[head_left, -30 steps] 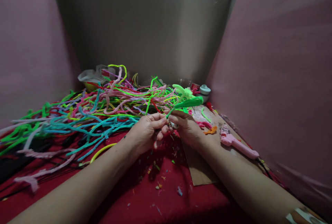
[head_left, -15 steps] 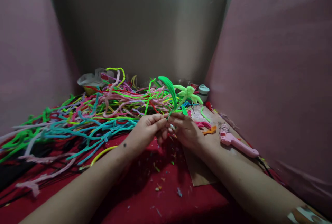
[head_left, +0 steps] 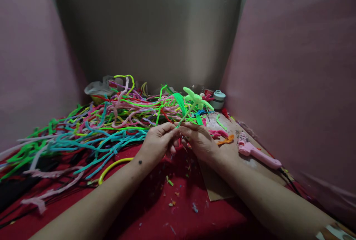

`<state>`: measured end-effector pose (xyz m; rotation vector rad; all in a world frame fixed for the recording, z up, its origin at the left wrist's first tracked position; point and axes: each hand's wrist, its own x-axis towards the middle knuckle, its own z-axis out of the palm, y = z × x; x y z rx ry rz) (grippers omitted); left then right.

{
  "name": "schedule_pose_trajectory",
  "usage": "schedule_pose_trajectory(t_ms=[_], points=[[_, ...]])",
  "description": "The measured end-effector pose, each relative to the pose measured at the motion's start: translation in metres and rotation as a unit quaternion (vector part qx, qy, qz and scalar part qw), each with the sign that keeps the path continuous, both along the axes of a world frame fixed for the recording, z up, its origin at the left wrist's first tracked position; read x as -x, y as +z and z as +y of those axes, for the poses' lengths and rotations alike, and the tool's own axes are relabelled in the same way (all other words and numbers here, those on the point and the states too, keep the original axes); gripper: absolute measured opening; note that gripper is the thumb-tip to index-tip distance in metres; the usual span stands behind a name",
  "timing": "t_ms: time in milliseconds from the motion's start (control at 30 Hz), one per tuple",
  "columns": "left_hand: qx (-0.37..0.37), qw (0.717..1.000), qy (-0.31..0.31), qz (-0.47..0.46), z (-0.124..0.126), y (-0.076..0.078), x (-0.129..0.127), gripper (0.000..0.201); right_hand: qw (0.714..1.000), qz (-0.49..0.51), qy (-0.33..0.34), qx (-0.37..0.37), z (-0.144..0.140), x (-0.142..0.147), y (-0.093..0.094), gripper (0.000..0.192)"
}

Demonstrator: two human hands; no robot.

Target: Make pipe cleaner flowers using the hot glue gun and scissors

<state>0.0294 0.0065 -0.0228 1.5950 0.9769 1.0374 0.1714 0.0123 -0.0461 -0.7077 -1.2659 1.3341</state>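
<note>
Fingertips of both hands meet in the middle of the view, pinching the stem of a pipe-cleaner flower (head_left: 197, 100). Its pale green petals spread above my right hand (head_left: 198, 138), whose fingers are closed on the stem. My left hand (head_left: 160, 138) pinches the same stem from the other side, thumb against forefinger. A darker green leaf (head_left: 180, 103) rises from the stem to the left of the bloom. The lower end of the stem is hidden by the fingers.
A heap of coloured pipe cleaners (head_left: 130, 108) covers the left and back of the red cloth (head_left: 155, 210). At right, a pink glue gun (head_left: 258, 155) lies on a brown board (head_left: 217, 188). A pale blue jar (head_left: 218, 100) stands behind. Scraps are scattered in front; walls enclose three sides.
The flower has turned in my fingers: its bloom has shifted left and the leaf has tipped lower, now looking broader. Both hands keep their pinch on the stem.
</note>
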Motion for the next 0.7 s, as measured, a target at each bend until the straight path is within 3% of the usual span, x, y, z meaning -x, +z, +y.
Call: schedule_pose_trajectory(t_ms=[200,333,533,633,700], points=[[0.083,0.987,-0.072,-0.118,0.0012,0.0005,0.0015,0.023,0.998,-0.003,0.018,-0.059,0.0028,-0.0039,0.0022,0.016],[0.129,0.971,-0.124,-0.161,0.0042,-0.0022,0.0038,0.02,0.998,0.042,0.037,-0.034,0.0048,-0.0039,0.0023,0.006],[0.197,0.939,-0.206,-0.192,0.0031,-0.0011,0.0055,0.017,0.994,0.102,0.049,0.013,0.0012,-0.0013,0.0055,0.014],[0.142,0.965,-0.184,-0.124,0.0032,-0.0011,0.0044,0.022,0.991,0.129,0.037,0.027,0.0011,0.0005,0.0054,0.014],[0.018,0.995,-0.099,-0.015,0.003,-0.0033,0.0033,0.026,0.99,0.131,0.025,0.041,0.0021,0.0017,0.0038,0.011]])
